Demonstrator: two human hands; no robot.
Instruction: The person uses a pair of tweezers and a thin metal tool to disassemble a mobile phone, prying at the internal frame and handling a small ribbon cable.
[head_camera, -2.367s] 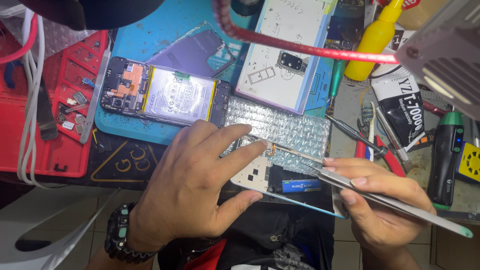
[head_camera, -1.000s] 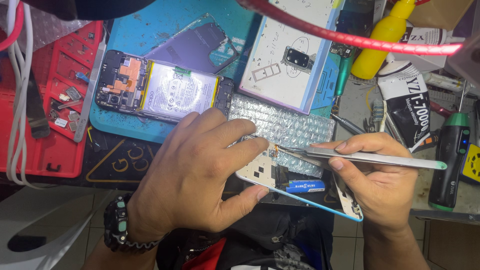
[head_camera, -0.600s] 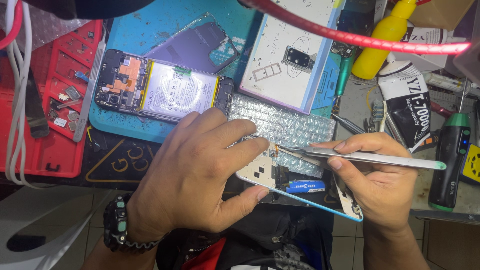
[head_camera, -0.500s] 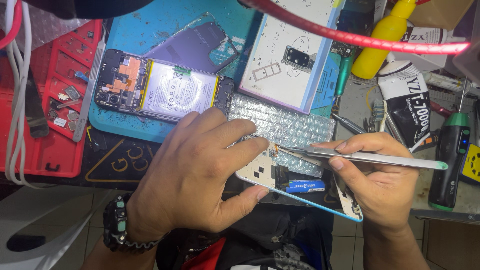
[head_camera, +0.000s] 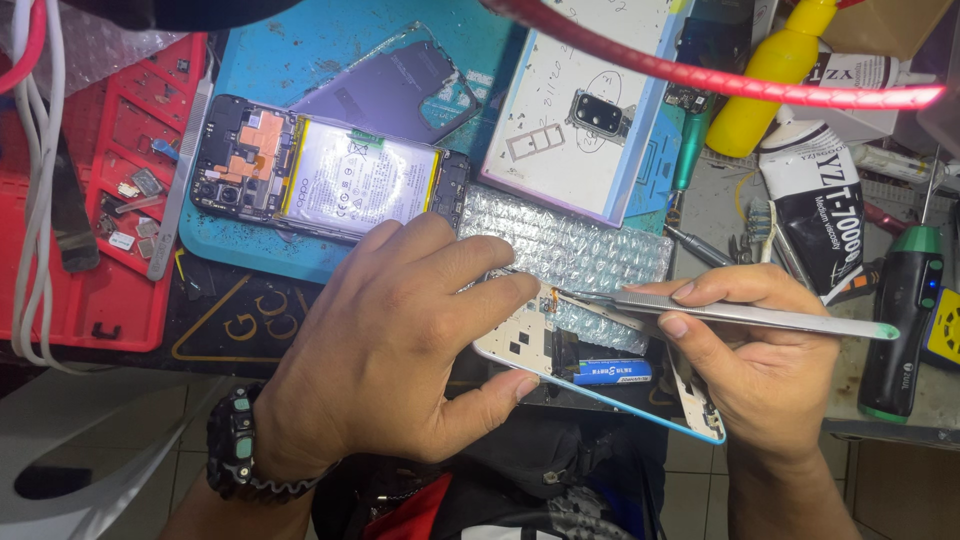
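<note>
Fingers: the left hand (head_camera: 400, 350) is gripping the phone frame (head_camera: 560, 370), thumb under its near edge and fingers spread over its top; the right hand (head_camera: 760, 350) is pinching a pair of metal tweezers (head_camera: 740, 315) narrowly between thumb and forefinger.
Tweezer tips: they are touching a small orange part (head_camera: 547, 300) at the frame's upper edge, just beside the left forefinger; whether the tips are holding it, I cannot tell.
Frame: it is sitting tilted in front of the bubble wrap (head_camera: 570, 245), half over the bench edge and above the person's lap.
Progress: judging by the layout, the stripping looks well along. The opened phone (head_camera: 320, 180) with its battery showing is lying beyond the frame on the blue mat (head_camera: 300, 50), a back cover (head_camera: 590, 110) is resting beyond the bubble wrap, and small parts are sorted in the red tray (head_camera: 130, 280) far left of the frame. Fine work on the frame itself appears to be left.
Edges and room: the frame's far side is crowded by bubble wrap; to its right a screwdriver (head_camera: 905, 320) and a glue tube (head_camera: 820, 210) are lying close to the tweezers' tail. The freest room is toward the lap.
</note>
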